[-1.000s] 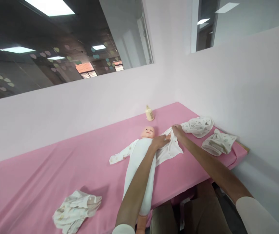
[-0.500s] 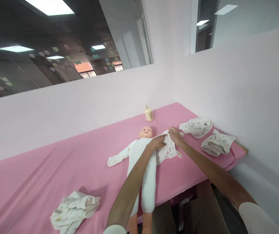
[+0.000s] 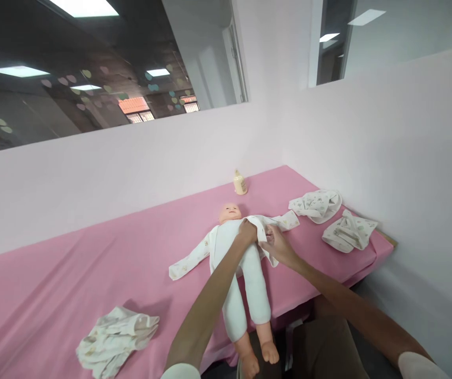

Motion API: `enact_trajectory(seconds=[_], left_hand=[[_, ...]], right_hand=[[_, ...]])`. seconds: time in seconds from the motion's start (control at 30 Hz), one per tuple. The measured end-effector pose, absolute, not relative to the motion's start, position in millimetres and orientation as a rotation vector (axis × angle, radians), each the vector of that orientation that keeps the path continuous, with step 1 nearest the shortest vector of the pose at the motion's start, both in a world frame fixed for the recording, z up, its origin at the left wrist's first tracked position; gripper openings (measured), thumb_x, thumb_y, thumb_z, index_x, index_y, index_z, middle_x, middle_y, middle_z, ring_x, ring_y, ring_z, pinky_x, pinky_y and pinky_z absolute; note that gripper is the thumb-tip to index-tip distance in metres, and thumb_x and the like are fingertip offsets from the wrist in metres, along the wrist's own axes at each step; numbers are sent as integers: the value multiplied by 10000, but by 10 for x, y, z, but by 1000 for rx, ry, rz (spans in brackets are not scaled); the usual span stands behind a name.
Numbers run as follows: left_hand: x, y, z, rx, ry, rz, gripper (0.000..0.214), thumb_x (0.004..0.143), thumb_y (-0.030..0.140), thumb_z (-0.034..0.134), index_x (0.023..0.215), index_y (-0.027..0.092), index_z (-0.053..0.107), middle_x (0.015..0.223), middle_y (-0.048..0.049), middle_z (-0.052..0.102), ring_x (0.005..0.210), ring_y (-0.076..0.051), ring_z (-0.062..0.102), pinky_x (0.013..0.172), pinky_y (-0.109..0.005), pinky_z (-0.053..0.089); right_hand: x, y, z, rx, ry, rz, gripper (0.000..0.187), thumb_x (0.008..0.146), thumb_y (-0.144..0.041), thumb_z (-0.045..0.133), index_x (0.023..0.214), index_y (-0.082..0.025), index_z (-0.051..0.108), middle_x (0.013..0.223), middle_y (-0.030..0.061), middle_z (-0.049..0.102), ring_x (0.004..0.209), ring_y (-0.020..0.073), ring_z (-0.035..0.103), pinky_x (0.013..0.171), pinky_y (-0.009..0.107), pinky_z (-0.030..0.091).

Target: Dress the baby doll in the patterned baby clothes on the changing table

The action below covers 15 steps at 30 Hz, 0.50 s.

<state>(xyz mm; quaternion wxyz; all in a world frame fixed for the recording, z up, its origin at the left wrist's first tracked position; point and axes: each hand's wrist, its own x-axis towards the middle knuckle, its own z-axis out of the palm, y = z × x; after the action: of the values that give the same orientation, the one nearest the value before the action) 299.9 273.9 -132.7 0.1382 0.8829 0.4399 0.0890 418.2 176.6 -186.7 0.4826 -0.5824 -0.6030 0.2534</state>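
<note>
From my remote station, I see the doll (image 3: 226,241) lying face up, its feet projecting past the front edge of the pink desk (image 3: 139,268). Hazard: a strong pull toward the camera may slide it off. A crumpled garment (image 3: 117,341) rests at near left, well apart.

At the doll's chest, I have the right hand (image 3: 280,248) pinched on the front edge of the shirt (image 3: 261,223). The left hand (image 3: 248,231) is curled just beside it; I cannot tell whether its fingers grip fabric. Caution: uneven tension between the hands may twist the panel or shift the torso.

To the right lies a folded cloth (image 3: 350,231). Beyond it, a printed cloth (image 3: 316,204) lies near one sleeve's cuff; a wide sweep of that sleeve may drag it. Farthest back, the bottle (image 3: 240,184) stands upright; a jolted desk could topple it.
</note>
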Motion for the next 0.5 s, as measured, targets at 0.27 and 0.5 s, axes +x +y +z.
enact_trajectory(seconds=[0.27,0.5], left_hand=[[1990,2061,-1328,2341,1830,569,471,934,379,372,1319,118,442,1397,-171,462,1301,-312,410,1095,-442,315],[1423,1777,-1702,1599,1787,694,535,916,474,361,1321,137,451,1211,-155,620,1076,-267,596,919,-392,442]], right_hand=[[4138,1355,-2199,-1544,-1799,283,49,840,-228,518,827,-210,562,921,72,610,925,248,559,852,402,434],[3922,1336,-1910,-1385,-1465,648,247,910,-311,384,676,-235,364,605,-26,436,544,147,433,517,271,327]])
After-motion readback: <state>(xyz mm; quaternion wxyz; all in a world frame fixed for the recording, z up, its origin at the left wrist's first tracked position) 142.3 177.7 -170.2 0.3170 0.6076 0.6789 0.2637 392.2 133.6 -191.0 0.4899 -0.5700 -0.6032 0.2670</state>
